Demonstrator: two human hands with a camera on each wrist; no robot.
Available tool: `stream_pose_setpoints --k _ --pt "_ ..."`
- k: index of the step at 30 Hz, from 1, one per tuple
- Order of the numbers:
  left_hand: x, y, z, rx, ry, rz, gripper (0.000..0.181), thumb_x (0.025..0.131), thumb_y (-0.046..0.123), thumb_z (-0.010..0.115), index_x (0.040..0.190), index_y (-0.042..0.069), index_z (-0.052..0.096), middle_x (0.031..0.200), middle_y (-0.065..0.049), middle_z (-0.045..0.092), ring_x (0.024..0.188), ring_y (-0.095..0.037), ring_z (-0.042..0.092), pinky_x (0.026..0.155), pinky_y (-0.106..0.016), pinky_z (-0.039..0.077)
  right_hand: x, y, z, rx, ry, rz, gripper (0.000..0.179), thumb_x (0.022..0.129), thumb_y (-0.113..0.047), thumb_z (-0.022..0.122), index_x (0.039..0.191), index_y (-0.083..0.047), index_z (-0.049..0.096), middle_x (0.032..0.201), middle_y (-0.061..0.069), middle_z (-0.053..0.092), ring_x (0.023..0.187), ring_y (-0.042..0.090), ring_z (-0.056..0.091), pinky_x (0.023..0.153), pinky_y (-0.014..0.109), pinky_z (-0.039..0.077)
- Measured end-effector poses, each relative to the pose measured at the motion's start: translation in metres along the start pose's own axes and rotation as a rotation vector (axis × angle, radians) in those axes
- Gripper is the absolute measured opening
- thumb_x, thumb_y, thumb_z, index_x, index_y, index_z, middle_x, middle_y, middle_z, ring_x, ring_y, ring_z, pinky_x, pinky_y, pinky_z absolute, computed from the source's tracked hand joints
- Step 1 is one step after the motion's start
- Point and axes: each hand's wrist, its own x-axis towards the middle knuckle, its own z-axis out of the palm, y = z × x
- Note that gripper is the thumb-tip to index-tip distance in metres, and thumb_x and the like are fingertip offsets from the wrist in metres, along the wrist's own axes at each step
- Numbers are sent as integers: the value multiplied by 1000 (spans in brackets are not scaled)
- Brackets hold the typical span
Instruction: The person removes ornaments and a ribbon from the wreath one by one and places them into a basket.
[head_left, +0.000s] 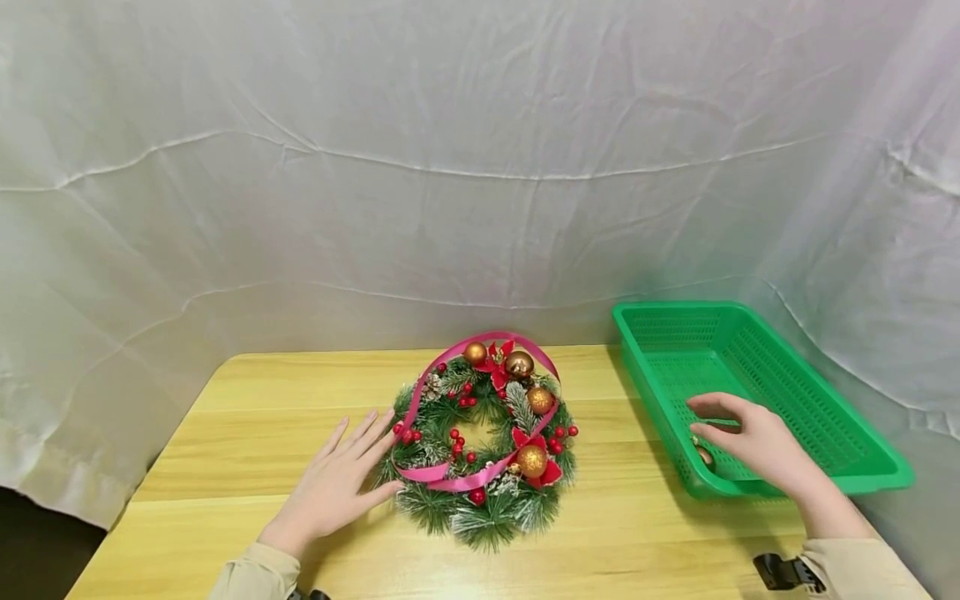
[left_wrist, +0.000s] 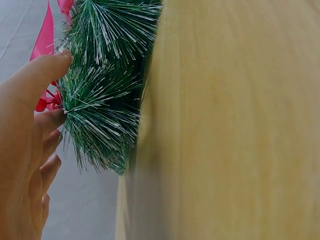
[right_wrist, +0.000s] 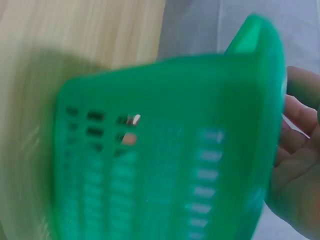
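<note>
A green Christmas wreath (head_left: 480, 433) with frosted tips, red berries, gold balls and red flowers lies on the table. A loose pink ribbon (head_left: 468, 482) loops over it. My left hand (head_left: 337, 475) is at the wreath's left side, fingers spread and fairly straight; in the left wrist view its thumb (left_wrist: 47, 67) reaches the needles. My right hand (head_left: 757, 437) hovers over the near left part of a green plastic basket (head_left: 817, 425), thumb and fingers apart with nothing between them. Just below its fingertips, a small gold ball ornament (head_left: 705, 457) lies in the basket.
The wooden table (head_left: 247, 433) carries the wreath at its middle and the basket at the right. Pale grey cloth (head_left: 450, 208) hangs behind and along both sides. The basket's side wall (right_wrist: 165, 100) fills much of the right wrist view.
</note>
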Motion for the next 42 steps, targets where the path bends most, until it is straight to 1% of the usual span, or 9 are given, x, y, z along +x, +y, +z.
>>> stream_pose_setpoints --k 2,5,7,13,18,22,26,32,42 --pt "0 -1 1 -2 7 5 76 90 65 46 145 13 41 159 0 16 143 -24 16 116 -49 6 0 -11 3 109 -18 -12 40 92 -27 65 127 -8 57 123 14 61 102 26 64 74 26 55" --pt "0 -1 1 -7 8 5 75 90 64 46 144 12 42 158 -2 19 143 -25 16 116 -49 5 0 -28 13 309 -74 -70 40 92 -20 64 129 -7 56 127 18 57 105 13 62 79 26 55" --pt "0 -1 1 -10 0 1 75 90 64 46 145 12 42 158 -3 20 143 -24 16 116 -49 5 1 -40 24 421 -92 -119 37 91 -14 65 127 -7 57 127 18 57 107 12 61 83 28 54" --pt "1 -1 1 -12 -23 -10 75 90 64 45 144 12 42 158 -2 18 144 -23 13 116 -49 4 8 -75 66 579 20 -278 34 86 1 67 118 0 61 116 12 63 103 16 64 87 29 52" --pt "2 0 -1 -18 -28 -10 76 90 65 44 144 12 42 159 -1 17 144 -22 12 116 -48 3 15 -90 101 601 29 -407 35 82 5 69 116 1 61 114 16 63 102 25 63 89 31 51" --pt "1 0 0 -22 -18 -10 76 90 65 44 144 11 43 159 -1 17 144 -22 13 116 -49 3 18 -98 125 610 7 -436 36 82 1 71 116 -1 61 114 16 62 103 29 61 92 32 50" --pt "1 1 0 -22 1 -1 75 90 64 46 142 10 45 158 -2 20 144 -24 15 116 -49 5 19 -102 142 587 8 -424 38 81 -5 73 117 -2 62 115 13 62 105 25 60 94 33 49" --pt "0 1 0 -20 -5 1 75 91 63 46 145 11 42 158 -2 17 144 -24 14 116 -49 5 21 -104 151 547 12 -385 37 80 -12 75 115 -4 64 115 7 62 106 19 59 95 32 48" --pt "0 -1 1 -15 -5 0 77 90 64 46 146 12 39 159 0 15 144 -24 15 116 -48 4 17 -119 150 402 34 -346 40 72 3 78 110 1 65 112 10 63 103 25 60 93 31 49"
